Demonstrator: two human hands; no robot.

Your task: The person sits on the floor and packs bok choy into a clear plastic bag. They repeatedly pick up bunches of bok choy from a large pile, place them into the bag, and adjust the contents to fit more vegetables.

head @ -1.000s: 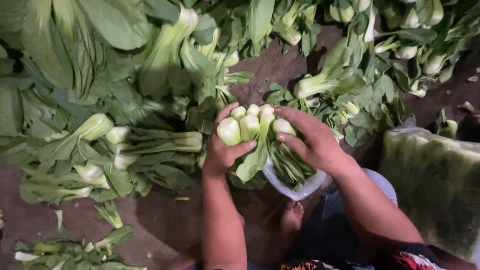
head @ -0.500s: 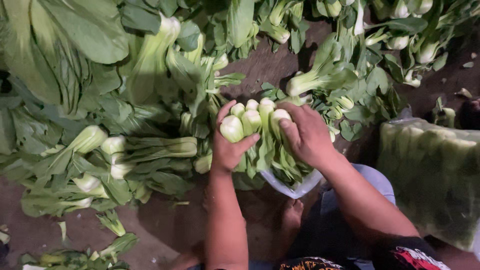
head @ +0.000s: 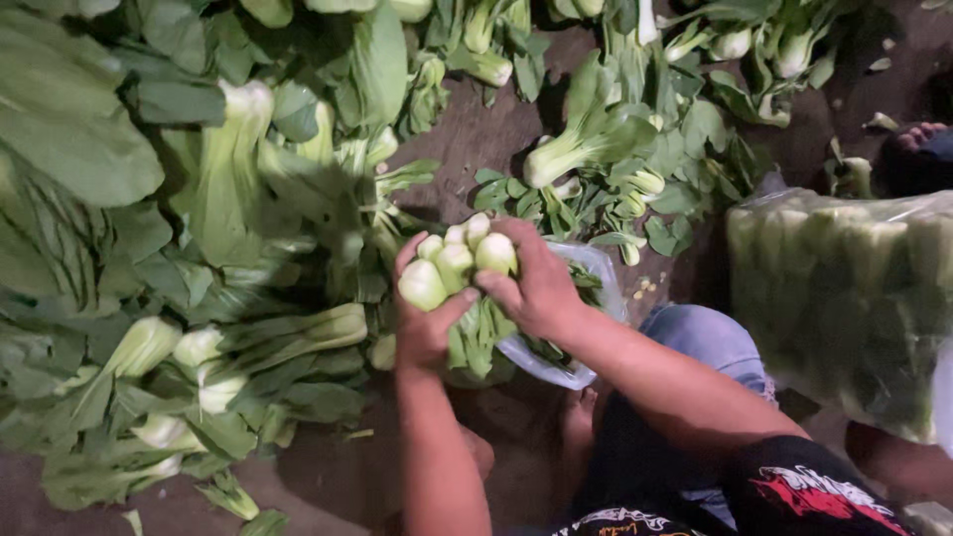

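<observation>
Left hand (head: 425, 333) and right hand (head: 536, 288) clasped round a bunch of pale-stemmed green bok choy (head: 457, 266) — poised over a clear plastic bag (head: 596, 273). Loose heads (head: 199, 347) left of hands unbagged — a filled bag (head: 844, 298) right.

Both forearms reach forward, close together. The left hand (head: 422, 323) curls its fingers inward, thumb out; the right hand (head: 536, 283) clasps from above.

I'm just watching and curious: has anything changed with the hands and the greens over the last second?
Little changed. Both hands, left hand and right hand, keep gripping the bunch of bok choy, shifted slightly left over the clear plastic bag. Nothing was let go. The loose greens on the ground and the packed bag stayed put.
</observation>
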